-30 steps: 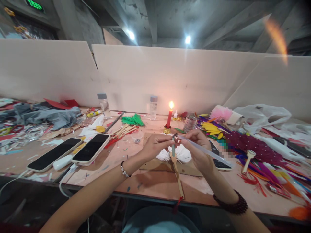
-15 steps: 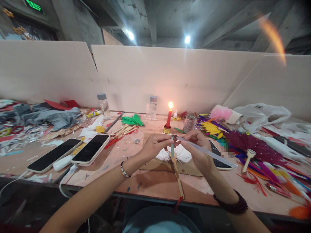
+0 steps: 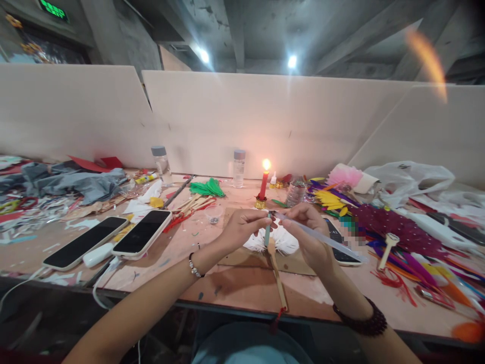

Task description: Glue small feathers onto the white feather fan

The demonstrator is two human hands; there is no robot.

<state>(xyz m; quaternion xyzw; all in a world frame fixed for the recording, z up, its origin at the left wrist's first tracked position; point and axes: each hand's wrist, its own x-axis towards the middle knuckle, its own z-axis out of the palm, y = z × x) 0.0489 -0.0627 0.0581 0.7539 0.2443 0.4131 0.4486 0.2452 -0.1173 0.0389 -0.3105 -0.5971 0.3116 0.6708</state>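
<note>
Left hand (image 3: 242, 227): pinches green stick (image 3: 268, 235) upright | Right hand (image 3: 308, 235): grips clear glue stick (image 3: 322, 237), tip at stick top | Location: near table (image 3: 242, 296) front edge, before lit candle (image 3: 263, 184)

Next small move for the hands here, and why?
Probably dab the glue stick tip onto the top of the small green piece. The right hand holds the stick with its tip right at the piece pinched by the left hand, above the wooden handle; the lit candle stands just behind.

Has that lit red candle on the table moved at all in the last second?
No. The red candle stands where it was, right of the clear bottle and before the white board, beyond both hands.
</note>
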